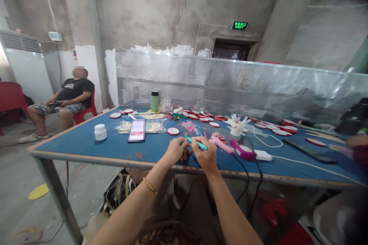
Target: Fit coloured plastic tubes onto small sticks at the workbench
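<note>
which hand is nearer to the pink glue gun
Right. The right hand, holding a teal tool, is just left of the pink glue gun; the left hand is farther left, on the right hand's other side.

Light is dull, edges warp, exit sign (239,25) glows.

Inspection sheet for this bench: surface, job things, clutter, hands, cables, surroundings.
Surface: blue tabletop, orange-brown marks near front edge.
Job things: teal pen, in hand; red-rimmed disc lying beyond the left hand.
Clutter: jar, phone, bottle, glue gun, cup of sticks.
Hands: right hand grips pen; left beside it, hold unclear.
Cables: black cords hang over front edge; white cord runs right.
Surroundings: mesh panel behind, lit exit sign, seated person left.
</note>
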